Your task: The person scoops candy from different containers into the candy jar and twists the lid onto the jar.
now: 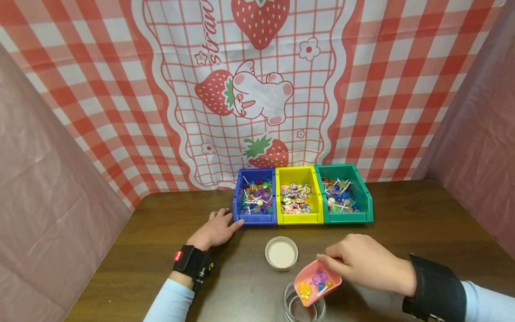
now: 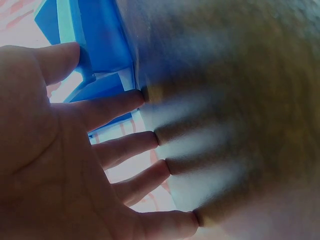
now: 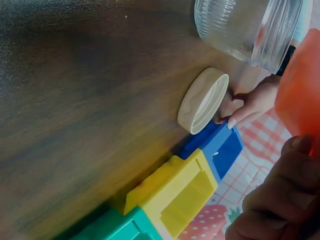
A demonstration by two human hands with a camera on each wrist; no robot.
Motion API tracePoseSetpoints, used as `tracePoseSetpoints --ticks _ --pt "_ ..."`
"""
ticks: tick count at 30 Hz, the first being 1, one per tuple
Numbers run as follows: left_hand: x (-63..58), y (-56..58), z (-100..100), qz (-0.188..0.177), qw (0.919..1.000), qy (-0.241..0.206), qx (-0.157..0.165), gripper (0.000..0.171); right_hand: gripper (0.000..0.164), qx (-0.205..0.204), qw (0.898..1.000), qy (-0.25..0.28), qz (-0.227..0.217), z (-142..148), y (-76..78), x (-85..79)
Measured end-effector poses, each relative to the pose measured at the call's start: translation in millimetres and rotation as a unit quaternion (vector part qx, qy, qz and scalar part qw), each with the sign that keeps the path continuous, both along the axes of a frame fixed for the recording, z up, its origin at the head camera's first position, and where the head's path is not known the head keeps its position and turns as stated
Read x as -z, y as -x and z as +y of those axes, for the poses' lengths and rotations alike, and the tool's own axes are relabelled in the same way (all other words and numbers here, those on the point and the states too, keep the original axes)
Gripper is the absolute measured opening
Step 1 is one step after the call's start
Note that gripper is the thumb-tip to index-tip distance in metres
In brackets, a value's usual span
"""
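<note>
My right hand (image 1: pixel 364 264) pinches a pink scoop (image 1: pixel 311 270) between thumb and fingers. Several candies lie in the scoop: yellow, purple and blue pieces and a white stick. Its front lip overlaps the mouth of a clear glass jar (image 1: pixel 287 304) in the head view; in the right wrist view the jar (image 3: pixel 225 25) shows ribbed sides. Fingers spread, my left hand (image 1: pixel 217 229) rests by the blue bin (image 1: pixel 257 219), its thumb at the bin's front corner and its fingertips (image 2: pixel 150 137) on the table. A cream jar lid (image 1: pixel 281 254) lies between the hands.
Joined to the blue bin are a yellow bin (image 1: pixel 300 218) and a green bin (image 1: pixel 348 218), each holding candies and lollipops. Behind them hangs a red-and-white checked cloth (image 1: pixel 386 112) with strawberries. Pink curtains (image 1: pixel 48 179) stand at both sides of the brown table (image 1: pixel 141 259).
</note>
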State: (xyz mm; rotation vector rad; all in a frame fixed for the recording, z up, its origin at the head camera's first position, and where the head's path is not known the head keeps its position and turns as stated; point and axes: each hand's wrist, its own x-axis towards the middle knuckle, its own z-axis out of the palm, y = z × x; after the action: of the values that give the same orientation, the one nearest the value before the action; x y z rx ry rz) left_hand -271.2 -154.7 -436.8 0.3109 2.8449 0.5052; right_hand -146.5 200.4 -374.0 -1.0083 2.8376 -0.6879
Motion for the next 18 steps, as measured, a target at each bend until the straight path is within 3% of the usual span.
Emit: tracePoseSetpoints --ticks 6,18 --pt "0.3 -0.6 -0.1 0.001 1.0 0.0 -0.001 0.07 0.042 -0.016 0.997 -0.035 0.072 -3.3 -6.3 -3.6" --pt "-0.7 -2.3 0.5 0.007 1.0 0.001 0.002 0.069 0.035 -0.029 0.975 -0.065 0.21 -10.1 -17.1 -8.7"
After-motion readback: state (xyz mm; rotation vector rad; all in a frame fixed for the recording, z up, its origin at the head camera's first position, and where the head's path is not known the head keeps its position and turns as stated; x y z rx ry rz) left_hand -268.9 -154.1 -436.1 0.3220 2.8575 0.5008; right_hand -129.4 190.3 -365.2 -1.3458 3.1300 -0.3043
